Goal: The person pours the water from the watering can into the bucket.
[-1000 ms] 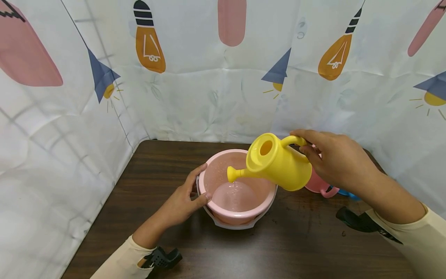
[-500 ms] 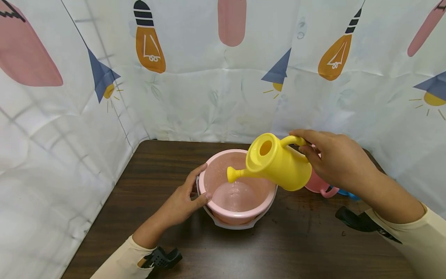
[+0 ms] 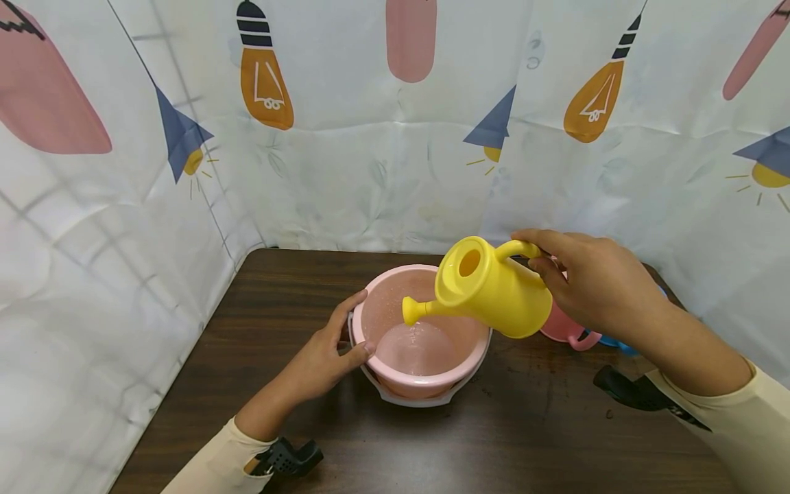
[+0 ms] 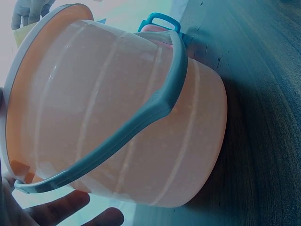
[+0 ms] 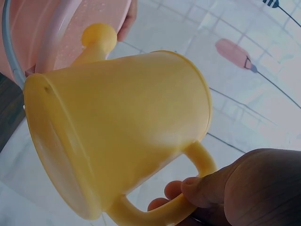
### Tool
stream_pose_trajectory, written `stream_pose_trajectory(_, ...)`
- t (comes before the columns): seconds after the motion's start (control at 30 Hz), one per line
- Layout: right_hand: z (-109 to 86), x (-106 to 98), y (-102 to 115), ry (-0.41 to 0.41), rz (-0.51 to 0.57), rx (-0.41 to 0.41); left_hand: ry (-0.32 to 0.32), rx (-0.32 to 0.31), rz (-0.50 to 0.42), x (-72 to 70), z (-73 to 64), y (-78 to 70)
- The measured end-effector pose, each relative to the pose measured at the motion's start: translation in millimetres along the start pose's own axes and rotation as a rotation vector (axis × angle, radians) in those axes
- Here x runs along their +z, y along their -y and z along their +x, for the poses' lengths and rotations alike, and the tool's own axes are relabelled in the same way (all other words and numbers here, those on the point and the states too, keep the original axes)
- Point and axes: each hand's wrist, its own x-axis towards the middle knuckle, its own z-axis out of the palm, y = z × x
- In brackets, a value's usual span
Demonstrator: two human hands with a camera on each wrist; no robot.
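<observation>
A pink bucket (image 3: 420, 379) stands on the table with a little water at its bottom. Its grey handle (image 4: 160, 101) hangs down against the outer wall. My left hand (image 3: 327, 350) grips the rim on the left, thumb over the edge and the other fingers outside. In my right hand (image 3: 599, 281) is a yellow watering can (image 3: 494, 291), held by its handle and tilted left. The can's spout (image 3: 420, 310) points into the bucket from above, and a thin trickle of water falls from it. The right wrist view shows thumb and fingers around the can's handle (image 5: 202, 160).
Behind the right forearm, a pink cup (image 3: 560, 325) with a handle and a blue object (image 3: 619, 344) stand on the dark wooden table (image 3: 296, 302), partly hidden. Small wet spots mark the wood at the right. A patterned white curtain (image 3: 345, 185) closes off the back and left.
Both hands, the bucket and the tilted watering can stay almost still. The trickle from the spout varies slightly.
</observation>
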Motion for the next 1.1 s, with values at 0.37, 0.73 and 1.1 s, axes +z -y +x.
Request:
stream_pose_trajectory(0.37, 1.2, 0.1, 1.0, 0.015, -0.010, 0.013, -0.006, -0.012, 0.007, 0.2, -0.2, 0.0)
stream_pose_trajectory(0.73, 2.0, -0.9, 2.9, 0.029, -0.018, 0.023, -0.007, -0.005, 0.003, 0.4, -0.3, 0.2)
stream_pose_trajectory(1.1, 2.4, -0.2, 4.4, 0.021, -0.019, 0.001, 0.000, -0.016, -0.004, 0.3, 0.1, 0.5)
